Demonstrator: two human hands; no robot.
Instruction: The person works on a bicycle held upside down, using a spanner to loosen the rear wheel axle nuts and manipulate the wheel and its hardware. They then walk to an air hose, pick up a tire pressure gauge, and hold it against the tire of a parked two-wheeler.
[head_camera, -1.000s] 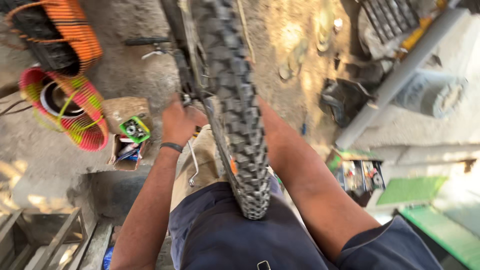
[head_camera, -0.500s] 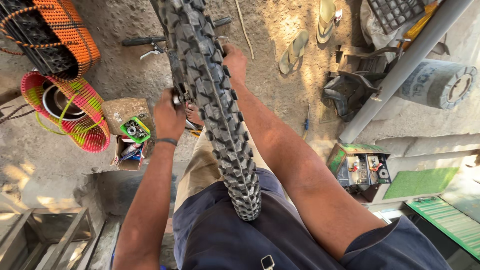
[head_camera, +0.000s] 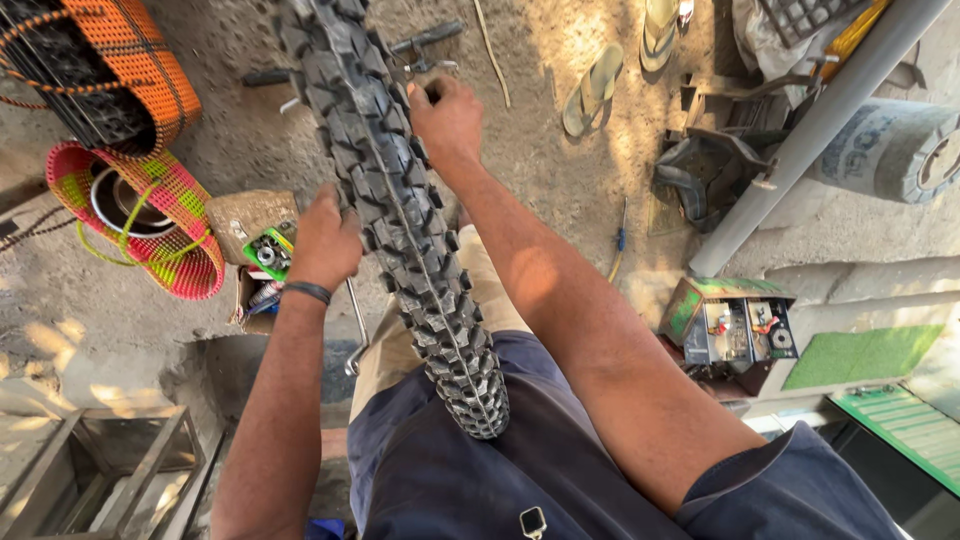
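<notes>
A knobby black bicycle tyre (head_camera: 400, 220) stands on edge in front of me, running from the top of the view down to my lap. My left hand (head_camera: 322, 243) grips the tyre's left side at mid height; a dark band circles that wrist. My right hand (head_camera: 447, 118) is closed on the wheel's right side higher up, near the handlebar (head_camera: 425, 38) lying on the dirt. What the fingers hold behind the tread is hidden. A metal rod (head_camera: 357, 325) shows below my left hand.
Woven baskets, orange (head_camera: 110, 60) and pink-green (head_camera: 170, 225), sit at left by a cardboard box of small parts (head_camera: 262, 255). Sandals (head_camera: 592, 88) lie on the dirt ahead. A grey pole (head_camera: 800, 140), a small toolbox (head_camera: 735, 325) and a metal frame (head_camera: 110, 470) stand around me.
My right hand has come out from behind the tyre and moved up its right side. My left hand slid lower on the left side. The view tilted slightly down.
</notes>
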